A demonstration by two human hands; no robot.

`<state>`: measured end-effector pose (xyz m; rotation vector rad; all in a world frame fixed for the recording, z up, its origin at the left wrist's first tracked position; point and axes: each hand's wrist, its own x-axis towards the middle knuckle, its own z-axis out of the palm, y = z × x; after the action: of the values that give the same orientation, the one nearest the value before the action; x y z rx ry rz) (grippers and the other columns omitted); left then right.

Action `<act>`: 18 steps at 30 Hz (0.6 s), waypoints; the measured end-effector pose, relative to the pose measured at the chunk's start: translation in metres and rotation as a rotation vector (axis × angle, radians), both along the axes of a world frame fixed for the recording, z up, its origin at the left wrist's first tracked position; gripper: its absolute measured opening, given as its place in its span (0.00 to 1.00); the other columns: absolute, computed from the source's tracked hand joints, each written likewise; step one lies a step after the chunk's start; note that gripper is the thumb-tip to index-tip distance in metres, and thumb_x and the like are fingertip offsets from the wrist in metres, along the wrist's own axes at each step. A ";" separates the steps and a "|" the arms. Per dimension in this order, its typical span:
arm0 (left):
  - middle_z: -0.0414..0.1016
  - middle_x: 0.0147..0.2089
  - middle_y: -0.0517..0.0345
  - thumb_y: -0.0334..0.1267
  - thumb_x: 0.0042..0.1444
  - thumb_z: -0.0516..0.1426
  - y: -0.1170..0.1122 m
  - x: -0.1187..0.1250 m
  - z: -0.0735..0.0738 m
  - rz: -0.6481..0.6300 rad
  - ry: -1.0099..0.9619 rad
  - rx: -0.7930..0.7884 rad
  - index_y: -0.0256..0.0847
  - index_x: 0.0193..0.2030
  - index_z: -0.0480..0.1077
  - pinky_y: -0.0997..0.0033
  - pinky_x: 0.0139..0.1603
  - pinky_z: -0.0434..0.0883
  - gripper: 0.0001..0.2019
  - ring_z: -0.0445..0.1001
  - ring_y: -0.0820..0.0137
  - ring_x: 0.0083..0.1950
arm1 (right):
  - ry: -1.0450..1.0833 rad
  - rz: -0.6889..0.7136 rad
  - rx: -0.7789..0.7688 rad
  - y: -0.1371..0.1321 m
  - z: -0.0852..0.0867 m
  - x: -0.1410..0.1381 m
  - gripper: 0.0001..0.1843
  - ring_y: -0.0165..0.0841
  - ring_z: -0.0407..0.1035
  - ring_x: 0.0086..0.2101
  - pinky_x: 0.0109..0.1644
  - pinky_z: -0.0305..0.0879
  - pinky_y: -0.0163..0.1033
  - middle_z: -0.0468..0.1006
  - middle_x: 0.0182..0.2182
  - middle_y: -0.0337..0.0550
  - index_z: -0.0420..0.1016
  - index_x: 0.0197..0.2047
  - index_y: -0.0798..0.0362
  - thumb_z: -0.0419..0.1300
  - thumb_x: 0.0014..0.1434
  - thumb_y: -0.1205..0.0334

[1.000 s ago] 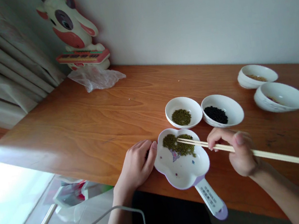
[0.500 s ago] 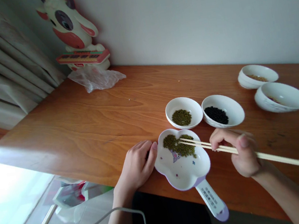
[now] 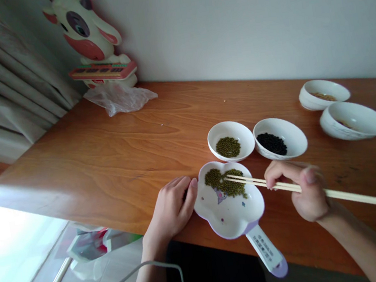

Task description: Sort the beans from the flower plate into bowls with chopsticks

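A pair of wooden chopsticks [image 3: 288, 186] is in my right hand [image 3: 305, 190], which is closed around them. Their tips rest among green mung beans [image 3: 235, 186] in a white, flower-shaped dish [image 3: 233, 216] with a purple rim and a labelled handle [image 3: 266, 251]. Between the tips, whether a bean is pinched cannot be made out. My left hand [image 3: 174, 208] lies on the table in a loose fist, its thumb at the dish's left rim and its fingertips hidden. Just beyond the dish stand a bowl of mung beans [image 3: 228, 147] and a bowl of black beans [image 3: 272, 144].
Two more white bowls stand at the right, a farther bowl [image 3: 308, 98] and a nearer bowl [image 3: 363, 118], each with some tan contents. On the wooden table [image 3: 134, 153], a clear plastic bag [image 3: 121, 99] lies before a cow-shaped toy keyboard [image 3: 104, 71]. A cable [image 3: 145, 262] crosses my left forearm.
The rear ends of the chopsticks have risen slightly with a small shift of my right hand, while their tips stay in the mung beans. My left hand and the dish hold their places.
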<state>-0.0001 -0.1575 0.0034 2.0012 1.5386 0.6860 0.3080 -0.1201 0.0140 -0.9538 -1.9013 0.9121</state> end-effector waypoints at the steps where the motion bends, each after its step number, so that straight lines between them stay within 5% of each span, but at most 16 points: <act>1: 0.64 0.30 0.60 0.42 0.74 0.46 0.000 0.000 0.000 0.001 -0.002 0.000 0.43 0.31 0.56 0.68 0.37 0.59 0.17 0.63 0.70 0.32 | 0.002 0.004 0.002 0.000 0.000 0.000 0.37 0.39 0.68 0.28 0.34 0.59 0.46 0.75 0.25 0.44 0.74 0.28 0.49 0.35 0.70 0.37; 18: 0.63 0.30 0.61 0.43 0.74 0.46 0.000 0.000 -0.002 0.003 -0.006 -0.008 0.43 0.31 0.55 0.68 0.37 0.58 0.17 0.62 0.71 0.32 | 0.039 0.005 -0.003 -0.001 0.002 0.001 0.37 0.38 0.67 0.27 0.34 0.57 0.46 0.73 0.24 0.42 0.73 0.29 0.49 0.35 0.70 0.36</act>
<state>-0.0001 -0.1580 0.0019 1.9902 1.5389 0.6852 0.3087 -0.1211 0.0157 -0.9274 -1.8709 0.9298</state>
